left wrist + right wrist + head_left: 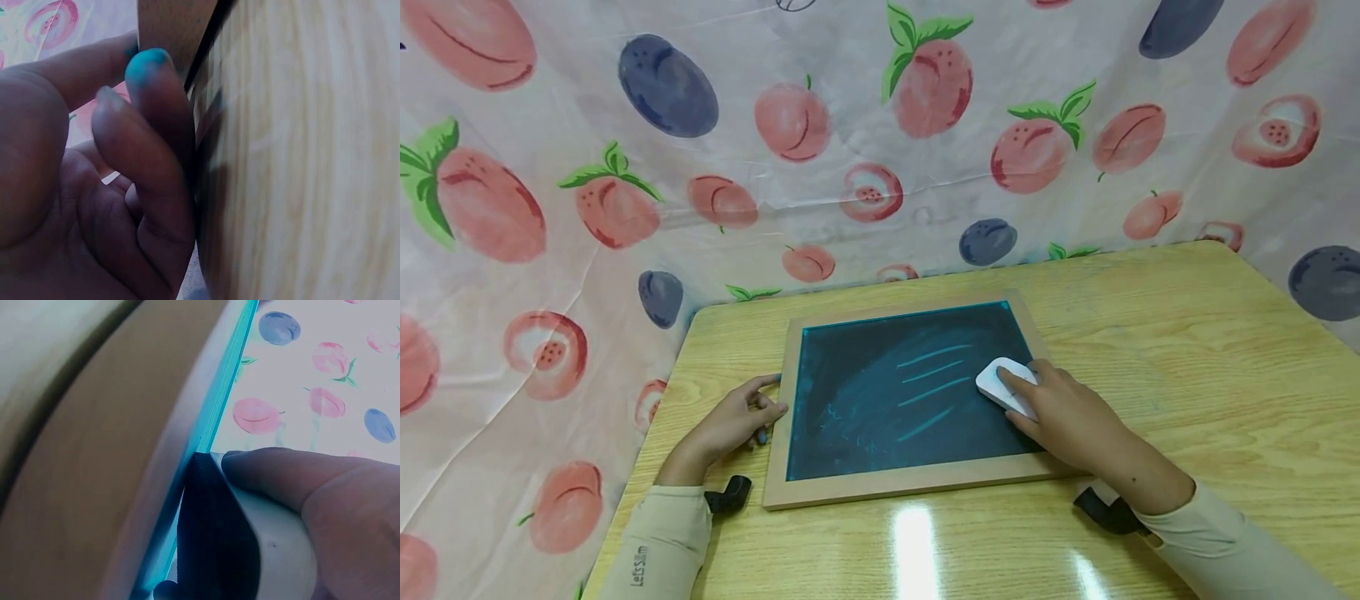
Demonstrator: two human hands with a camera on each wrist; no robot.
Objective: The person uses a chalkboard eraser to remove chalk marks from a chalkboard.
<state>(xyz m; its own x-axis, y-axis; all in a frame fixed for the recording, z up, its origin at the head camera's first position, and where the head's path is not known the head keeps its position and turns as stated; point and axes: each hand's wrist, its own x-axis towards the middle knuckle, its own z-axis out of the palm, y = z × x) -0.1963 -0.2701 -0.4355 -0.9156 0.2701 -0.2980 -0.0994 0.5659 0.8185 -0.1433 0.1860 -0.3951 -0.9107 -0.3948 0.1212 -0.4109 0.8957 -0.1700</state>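
Observation:
A framed chalkboard (865, 400) lies on the table, with several slanted blue chalk strokes (934, 392) right of its middle. My right hand (1071, 421) grips a white chalkboard eraser (1000, 382) against the board's right part. In the right wrist view, the eraser's dark felt (219, 537) is beside the wooden frame's (106, 437) blue-stained inner edge. My left hand (733, 423) is at the board's left side, its thumb touching the wooden frame. Seen from the left wrist, its fingers bend loosely beside the frame (172, 31), and one fingertip (147, 65) carries blue chalk dust.
The wood-grain table (1180, 358) extends to the right of the board. Behind and at the left hangs a fruit-printed cloth (925, 217). Dark wrist mounts (730, 495) sit by both sleeves. Smeared chalk covers parts of the board.

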